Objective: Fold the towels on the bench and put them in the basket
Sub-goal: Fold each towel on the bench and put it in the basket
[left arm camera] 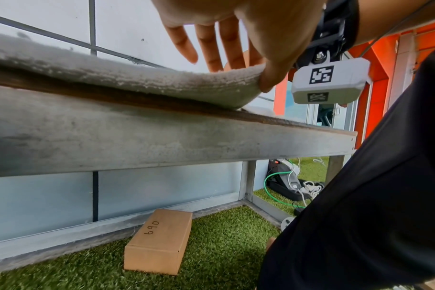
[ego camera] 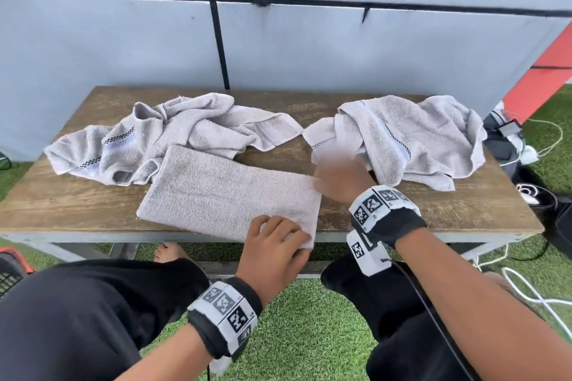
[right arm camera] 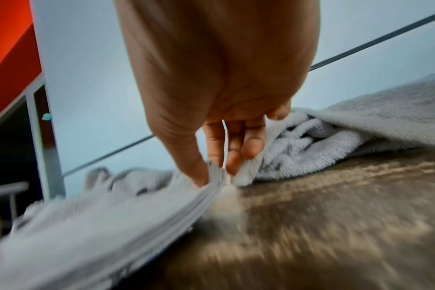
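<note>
Folded towel [ego camera: 229, 192] flat on counter [ego camera: 433, 210]; left hand [ego camera: 274, 249] fingers and thumb clamp its near right corner; right hand [ego camera: 339, 179] fingers [right arm camera: 212, 149] pinch its far right corner, blurred.

On your desk [ego camera: 433, 216] a folded towel [ego camera: 223, 192] lies at the front edge, centre. Behind it to the left sits a crumpled towel [ego camera: 173, 133]; to the right rear, apart from it, another heap [ego camera: 402, 139]. A box [left arm camera: 159, 247] lies under the desk. A basket [ego camera: 10, 272] stands at your left, on the ground.
</note>
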Motion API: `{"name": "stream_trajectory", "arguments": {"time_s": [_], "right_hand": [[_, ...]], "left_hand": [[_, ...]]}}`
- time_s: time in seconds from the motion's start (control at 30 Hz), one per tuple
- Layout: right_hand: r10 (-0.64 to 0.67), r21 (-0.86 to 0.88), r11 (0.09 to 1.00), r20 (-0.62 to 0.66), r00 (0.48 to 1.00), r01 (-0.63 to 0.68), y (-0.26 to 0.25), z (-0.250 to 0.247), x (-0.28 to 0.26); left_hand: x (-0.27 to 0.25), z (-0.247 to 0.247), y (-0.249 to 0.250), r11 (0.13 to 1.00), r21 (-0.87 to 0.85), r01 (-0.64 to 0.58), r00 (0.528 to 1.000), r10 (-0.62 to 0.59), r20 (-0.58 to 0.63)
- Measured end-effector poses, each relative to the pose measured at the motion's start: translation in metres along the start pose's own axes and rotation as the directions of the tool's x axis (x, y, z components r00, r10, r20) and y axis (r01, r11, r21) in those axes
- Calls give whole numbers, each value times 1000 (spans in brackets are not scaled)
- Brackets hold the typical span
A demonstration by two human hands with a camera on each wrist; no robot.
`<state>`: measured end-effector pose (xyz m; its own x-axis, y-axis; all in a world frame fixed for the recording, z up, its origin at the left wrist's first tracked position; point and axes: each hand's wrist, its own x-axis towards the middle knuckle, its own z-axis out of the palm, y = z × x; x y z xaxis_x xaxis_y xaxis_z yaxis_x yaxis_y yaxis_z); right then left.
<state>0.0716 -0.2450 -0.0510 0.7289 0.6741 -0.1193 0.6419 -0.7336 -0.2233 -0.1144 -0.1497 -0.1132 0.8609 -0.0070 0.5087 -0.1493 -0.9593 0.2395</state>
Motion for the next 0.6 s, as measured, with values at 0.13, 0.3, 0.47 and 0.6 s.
{"name": "stream_trajectory", "arguments": {"time_s": [0.13, 0.3, 0.47, 0.6], "right_hand": [[3, 401, 914, 123, 992, -52, 11, -25, -7], [-85, 626, 779, 160, 983, -35, 28, -50, -17], [-157, 741, 671, 173, 972, -23, 27, -55, -19], [-275, 749, 662, 246, 929, -2, 21, -59, -9]], "left_hand": [[4, -18, 10, 1000, -29, 10, 998, -12, -58], [16, -41, 17, 997, -41, 64, 995, -67, -78], [12, -51, 10, 978, -114, 173, 979, -183, -89], [0, -57, 2, 940, -178, 290, 944, -311, -107]]}}
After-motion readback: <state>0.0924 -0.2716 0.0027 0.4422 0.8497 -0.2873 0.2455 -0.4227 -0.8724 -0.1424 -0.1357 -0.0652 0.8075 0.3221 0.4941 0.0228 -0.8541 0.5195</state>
